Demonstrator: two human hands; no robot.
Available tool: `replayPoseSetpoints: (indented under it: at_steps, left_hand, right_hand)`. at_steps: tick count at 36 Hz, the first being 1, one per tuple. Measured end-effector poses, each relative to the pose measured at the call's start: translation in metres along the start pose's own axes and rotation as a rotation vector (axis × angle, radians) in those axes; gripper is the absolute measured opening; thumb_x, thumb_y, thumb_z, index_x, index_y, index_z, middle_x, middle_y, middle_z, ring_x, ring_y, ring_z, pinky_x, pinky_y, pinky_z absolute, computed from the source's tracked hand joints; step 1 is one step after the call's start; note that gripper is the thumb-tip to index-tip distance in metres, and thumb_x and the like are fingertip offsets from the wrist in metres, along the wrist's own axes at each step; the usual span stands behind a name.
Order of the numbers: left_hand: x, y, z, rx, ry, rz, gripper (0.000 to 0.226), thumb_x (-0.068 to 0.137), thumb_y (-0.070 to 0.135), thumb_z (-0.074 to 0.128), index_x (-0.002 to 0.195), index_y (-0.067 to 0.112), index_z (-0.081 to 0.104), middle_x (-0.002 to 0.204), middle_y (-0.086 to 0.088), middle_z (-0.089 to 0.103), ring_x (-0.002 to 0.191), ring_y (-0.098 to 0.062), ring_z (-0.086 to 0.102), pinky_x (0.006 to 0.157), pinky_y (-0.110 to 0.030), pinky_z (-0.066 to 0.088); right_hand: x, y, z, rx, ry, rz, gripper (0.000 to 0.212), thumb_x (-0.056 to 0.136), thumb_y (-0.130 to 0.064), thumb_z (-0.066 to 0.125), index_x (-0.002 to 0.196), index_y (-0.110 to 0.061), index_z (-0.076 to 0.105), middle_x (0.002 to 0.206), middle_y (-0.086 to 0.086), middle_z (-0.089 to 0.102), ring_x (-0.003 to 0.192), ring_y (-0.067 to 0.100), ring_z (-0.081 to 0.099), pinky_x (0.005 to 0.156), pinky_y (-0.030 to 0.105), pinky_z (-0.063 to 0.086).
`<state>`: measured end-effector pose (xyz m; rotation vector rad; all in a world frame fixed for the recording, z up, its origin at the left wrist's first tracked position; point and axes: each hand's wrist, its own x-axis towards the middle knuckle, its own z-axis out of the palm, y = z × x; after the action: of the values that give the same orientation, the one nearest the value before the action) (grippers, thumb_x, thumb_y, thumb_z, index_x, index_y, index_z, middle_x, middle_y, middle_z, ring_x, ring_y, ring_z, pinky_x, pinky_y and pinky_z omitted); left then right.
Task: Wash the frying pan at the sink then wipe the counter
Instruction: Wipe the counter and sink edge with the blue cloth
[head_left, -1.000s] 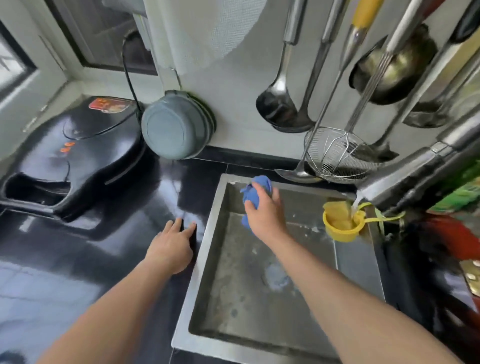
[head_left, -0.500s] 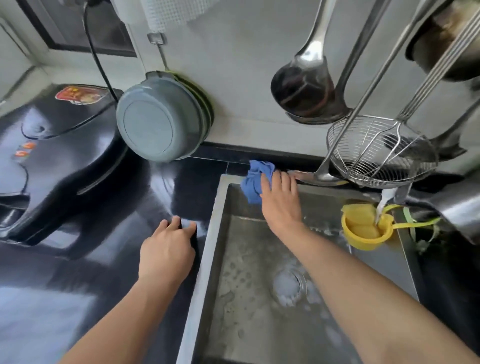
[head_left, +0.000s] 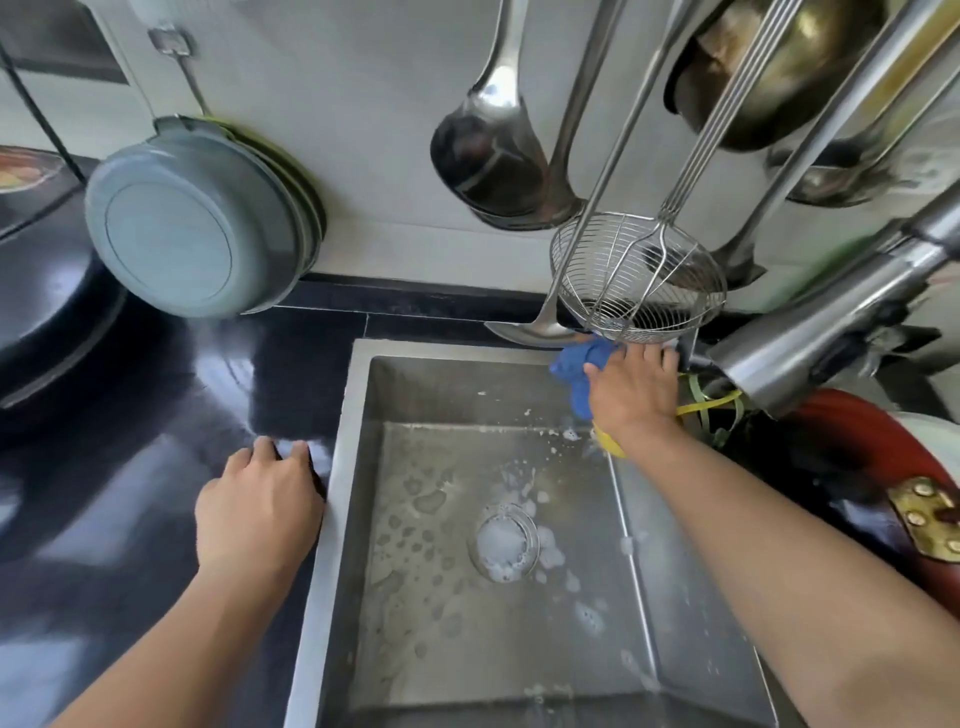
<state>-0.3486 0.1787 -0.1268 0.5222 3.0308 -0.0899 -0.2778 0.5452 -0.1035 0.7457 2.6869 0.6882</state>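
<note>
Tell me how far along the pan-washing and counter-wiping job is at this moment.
Done, apparently: no frying pan in the steel sink, only suds around its drain. In hand: the right hand presses a crumpled blue cloth on the sink's back rim. Left: the glossy black counter, where the left hand rests; whether it was wiped can't be told.

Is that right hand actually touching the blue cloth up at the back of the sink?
Touching. The head view shows the right hand lying on the blue cloth at the sink's back rim, cloth bunched under its fingers with no gap.
</note>
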Motion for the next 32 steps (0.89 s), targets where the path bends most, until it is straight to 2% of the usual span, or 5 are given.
replayPoseSetpoints:
  at_steps: [4,12,22,26,32]
  left_hand:
    - [0.0,-0.005,0.002,0.011,0.001,0.025,0.022,0.066,0.001,0.058,0.084,0.012,0.067,0.071,-0.007,0.049,0.07,-0.034,0.053,0.047,-0.03,0.03]
    - [0.004,-0.007,0.015,-0.049,0.139,0.111,0.048,0.071,0.016,0.027,0.087,0.006,0.071,0.072,-0.012,0.056,0.067,-0.034,0.053,0.05,-0.034,0.034]
    - [0.001,-0.028,0.016,-0.182,0.059,0.131,0.054,0.075,0.016,0.029,0.108,0.018,0.071,0.107,-0.002,0.068,0.094,-0.028,0.065,0.064,-0.038,0.054]
    - [-0.008,-0.054,0.014,-0.434,-0.032,0.036,0.056,0.087,0.006,0.041,0.131,0.032,0.064,0.146,0.021,0.05,0.14,-0.002,0.041,0.106,-0.03,0.042]
    - [-0.058,-0.099,0.003,-0.529,-0.067,-0.138,0.054,0.084,-0.004,0.045,0.119,0.027,0.073,0.14,0.02,0.056,0.138,-0.001,0.043,0.106,-0.031,0.042]
  right_hand:
    - [0.005,0.013,-0.02,-0.017,-0.166,-0.1,0.033,0.108,-0.017,0.035,0.131,-0.009,0.057,0.137,0.012,0.055,0.129,0.027,0.05,0.058,0.017,0.025]
    - [0.039,-0.036,0.003,0.46,-0.014,0.439,0.031,0.097,-0.021,0.045,0.111,-0.01,0.071,0.12,0.015,0.066,0.119,0.035,0.047,0.098,0.041,0.033]
    - [0.035,-0.202,-0.062,0.739,0.337,-0.158,0.027,0.101,-0.028,0.05,0.114,-0.017,0.07,0.132,0.001,0.059,0.115,0.033,0.049,0.091,0.046,0.038]
    - [0.062,-0.248,-0.101,0.731,0.28,-0.508,0.041,0.099,-0.035,0.03,0.104,-0.022,0.068,0.118,-0.005,0.066,0.111,0.03,0.054,0.086,0.042,0.041]
    - [0.017,-0.253,-0.111,0.906,0.078,-0.694,0.041,0.091,-0.033,0.039,0.1,-0.018,0.077,0.112,0.004,0.072,0.114,0.027,0.061,0.095,0.039,0.044]
